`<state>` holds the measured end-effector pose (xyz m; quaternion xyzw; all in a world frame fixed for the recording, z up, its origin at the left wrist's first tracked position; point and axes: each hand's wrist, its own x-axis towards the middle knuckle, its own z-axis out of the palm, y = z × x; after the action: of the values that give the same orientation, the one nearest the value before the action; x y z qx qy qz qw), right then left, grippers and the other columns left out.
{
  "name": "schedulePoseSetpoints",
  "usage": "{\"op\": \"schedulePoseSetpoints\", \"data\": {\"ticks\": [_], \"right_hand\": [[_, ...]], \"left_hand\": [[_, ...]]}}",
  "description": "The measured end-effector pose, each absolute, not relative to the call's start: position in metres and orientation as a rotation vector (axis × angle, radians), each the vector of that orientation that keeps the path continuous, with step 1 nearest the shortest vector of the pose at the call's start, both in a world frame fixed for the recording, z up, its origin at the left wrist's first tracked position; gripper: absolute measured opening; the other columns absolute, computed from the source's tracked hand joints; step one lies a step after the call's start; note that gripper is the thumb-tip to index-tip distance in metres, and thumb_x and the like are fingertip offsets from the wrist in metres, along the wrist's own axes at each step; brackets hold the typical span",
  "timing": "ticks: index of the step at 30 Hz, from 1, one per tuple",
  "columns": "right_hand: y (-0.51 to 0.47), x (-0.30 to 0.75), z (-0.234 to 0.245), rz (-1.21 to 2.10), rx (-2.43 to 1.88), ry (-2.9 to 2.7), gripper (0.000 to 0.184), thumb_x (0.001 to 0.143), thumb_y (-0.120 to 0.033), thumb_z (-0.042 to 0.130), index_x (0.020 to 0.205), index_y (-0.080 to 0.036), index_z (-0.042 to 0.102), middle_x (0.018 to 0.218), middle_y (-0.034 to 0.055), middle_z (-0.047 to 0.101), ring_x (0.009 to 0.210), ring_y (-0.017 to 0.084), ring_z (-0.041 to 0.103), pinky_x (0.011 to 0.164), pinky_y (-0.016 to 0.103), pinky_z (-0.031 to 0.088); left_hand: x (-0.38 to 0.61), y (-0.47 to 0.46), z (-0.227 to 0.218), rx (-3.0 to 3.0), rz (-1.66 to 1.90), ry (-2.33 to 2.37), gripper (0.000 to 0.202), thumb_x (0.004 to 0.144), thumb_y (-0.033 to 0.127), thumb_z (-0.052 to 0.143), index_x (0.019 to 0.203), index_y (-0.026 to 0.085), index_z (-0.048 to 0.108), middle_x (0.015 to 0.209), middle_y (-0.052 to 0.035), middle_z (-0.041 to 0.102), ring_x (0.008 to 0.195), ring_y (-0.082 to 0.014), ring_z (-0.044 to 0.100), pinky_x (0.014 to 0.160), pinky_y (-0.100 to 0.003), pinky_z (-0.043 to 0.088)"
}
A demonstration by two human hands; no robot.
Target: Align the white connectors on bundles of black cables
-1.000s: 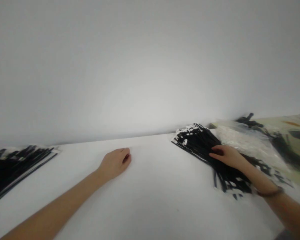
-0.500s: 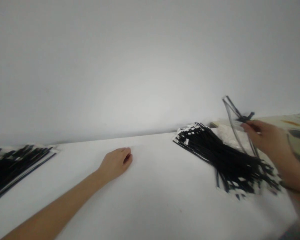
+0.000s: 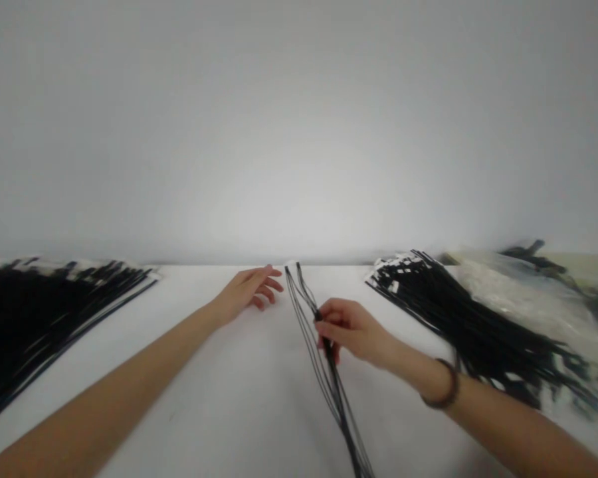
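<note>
across white table (image 3: 259,411), plain grey wall (image 3: 299,119)

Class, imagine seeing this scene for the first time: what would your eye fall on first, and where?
The right hand pinches a few thin black strips running down the middle of the white table, with the left hand open beside them. A big heap of similar strips lies at the right, another heap at the far left.

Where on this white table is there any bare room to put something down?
Bare table lies between the left pile of ties and the left hand, and nearer, between that arm and the held ties in the right hand. The right side is crowded: the right pile and plastic bags fill it.
</note>
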<state>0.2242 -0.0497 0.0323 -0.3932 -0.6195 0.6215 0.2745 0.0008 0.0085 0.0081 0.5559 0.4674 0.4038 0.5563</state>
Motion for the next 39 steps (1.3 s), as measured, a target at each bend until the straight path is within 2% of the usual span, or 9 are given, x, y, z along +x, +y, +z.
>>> {"op": "schedulePoseSetpoints", "data": {"ticks": [3,7,12,17,24,31,39], "right_hand": [[-0.044,0.199,0.002,1.748,-1.069,-1.767,0.028,0.066,-0.040,0.060,0.074,-0.015,0.049,0.052,-0.0025,0.055,0.038,0.007,0.048,0.034,0.018,0.039],[-0.017,0.184,-0.002,1.677,-1.065,-1.656,0.033,0.069,-0.046,0.054,0.068,-0.013,0.055,0.058,0.0013,0.056,0.044,0.008,0.051,0.034,0.017,0.037],[0.030,0.165,-0.008,1.490,-0.932,-1.258,0.023,0.068,-0.037,0.058,0.076,-0.016,0.060,0.067,0.0021,0.059,0.056,0.009,0.054,0.043,0.018,0.039],[0.036,0.168,-0.014,1.622,-0.845,-1.258,0.020,0.066,-0.034,0.060,0.072,-0.015,0.062,0.069,0.0029,0.062,0.058,0.011,0.055,0.046,0.020,0.039],[0.030,0.173,-0.008,1.642,-0.846,-1.302,0.018,0.062,-0.027,0.064,0.075,-0.015,0.063,0.065,0.0028,0.062,0.057,0.011,0.056,0.047,0.021,0.038],[0.032,0.172,-0.010,1.659,-0.812,-1.296,0.019,0.063,-0.025,0.064,0.079,-0.015,0.061,0.064,0.0017,0.062,0.055,0.009,0.055,0.044,0.019,0.033],[0.033,0.173,-0.010,1.681,-0.827,-1.231,0.019,0.059,-0.022,0.068,0.073,-0.015,0.058,0.059,0.0002,0.060,0.052,0.009,0.054,0.043,0.018,0.033]], "left_hand": [[0.001,0.007,0.006,1.349,0.940,1.077,0.041,0.070,0.046,0.052,0.095,0.013,0.053,0.085,-0.0094,0.060,0.059,-0.0126,0.055,0.043,-0.021,0.039],[0.006,0.008,0.003,1.450,0.933,1.083,0.030,0.070,0.040,0.054,0.084,0.013,0.057,0.074,-0.0051,0.060,0.058,-0.0103,0.052,0.046,-0.020,0.039],[0.008,0.011,0.002,1.543,0.907,1.120,0.025,0.072,0.036,0.052,0.083,0.014,0.060,0.070,-0.0034,0.059,0.059,-0.0103,0.050,0.047,-0.019,0.038],[0.009,0.010,0.003,1.554,0.894,1.152,0.024,0.074,0.034,0.051,0.082,0.014,0.062,0.060,-0.0002,0.054,0.054,-0.0089,0.047,0.046,-0.018,0.037],[0.009,0.009,0.003,1.519,0.899,1.162,0.033,0.073,0.031,0.053,0.102,0.015,0.060,0.068,-0.0018,0.060,0.051,-0.0080,0.045,0.045,-0.019,0.036],[0.007,0.010,0.001,1.584,0.861,1.121,0.032,0.075,0.033,0.051,0.101,0.017,0.061,0.071,-0.0018,0.060,0.050,-0.0065,0.043,0.045,-0.018,0.035],[0.005,0.010,-0.002,1.604,0.833,1.099,0.036,0.074,0.036,0.051,0.103,0.016,0.060,0.075,-0.0031,0.062,0.048,-0.0060,0.041,0.044,-0.019,0.034]]}}
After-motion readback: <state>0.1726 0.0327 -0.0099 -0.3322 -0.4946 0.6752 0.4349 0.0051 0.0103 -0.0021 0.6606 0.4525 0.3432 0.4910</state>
